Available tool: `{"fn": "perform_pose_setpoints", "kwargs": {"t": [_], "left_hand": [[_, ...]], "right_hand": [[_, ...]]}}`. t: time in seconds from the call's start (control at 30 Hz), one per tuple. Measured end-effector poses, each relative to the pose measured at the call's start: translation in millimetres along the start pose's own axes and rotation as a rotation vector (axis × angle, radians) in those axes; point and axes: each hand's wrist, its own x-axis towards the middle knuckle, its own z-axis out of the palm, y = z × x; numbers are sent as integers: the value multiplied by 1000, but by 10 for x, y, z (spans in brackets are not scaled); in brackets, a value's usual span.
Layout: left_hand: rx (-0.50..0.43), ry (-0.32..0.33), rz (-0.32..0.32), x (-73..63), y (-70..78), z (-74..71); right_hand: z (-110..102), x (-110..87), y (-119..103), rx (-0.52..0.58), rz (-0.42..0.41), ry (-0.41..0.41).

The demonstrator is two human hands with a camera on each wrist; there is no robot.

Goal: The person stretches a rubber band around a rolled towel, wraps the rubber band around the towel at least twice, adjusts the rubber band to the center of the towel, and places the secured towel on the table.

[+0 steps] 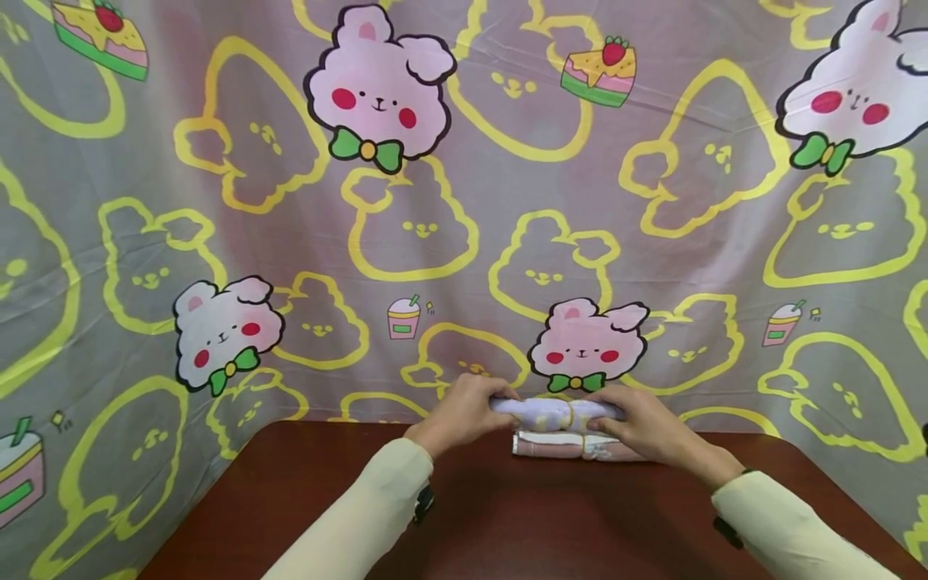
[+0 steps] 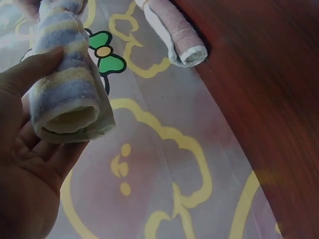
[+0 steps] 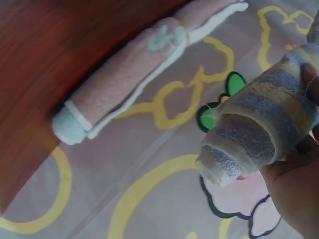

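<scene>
A rolled towel with blue and yellow stripes (image 1: 545, 413) is held up between both hands, a thin band round its middle. My left hand (image 1: 464, 411) grips its left end, thumb on the near side and fingers beneath, as the left wrist view shows. On the other end my right hand (image 1: 645, 420) has its thumb and fingers round the roll; in the right wrist view the striped towel (image 3: 271, 102) shows layered, stepped edges. Just below it, a rolled pink towel (image 1: 548, 446) with a white edge lies along the table's back edge, also tied with a band.
The dark red-brown table (image 1: 493, 515) ends close behind the pink roll. A grey-pink curtain (image 1: 478, 242) printed with rabbit heads and yellow outlines hangs behind the table and along its sides.
</scene>
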Motion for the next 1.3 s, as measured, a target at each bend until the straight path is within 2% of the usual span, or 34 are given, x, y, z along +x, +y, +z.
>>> {"fn": "perform_pose_setpoints", "kwargs": {"t": [0.23,0.47,0.57,0.8,0.9,1.1,1.3], "left_hand": [[-30,-32,-58,40,-49,88],[-73,-72,-98,69,-68,242],[-92,-84,-112,75,-64,321],[-124,-101,-158,73,-46,520],[-96,-114,-168,61,-38,618],[1,-135,-118,48,-36,791],[23,-187,-149,39,-25,876]], "right_hand": [[41,-39,91,50,66,-18],[61,-121,211,156,255,-67],[72,-164,273,179,297,-74],[125,-297,416,160,301,-71],[166,-362,465,147,304,-83],[241,-479,544,104,279,-103],[268,-530,578,103,247,-129]]}}
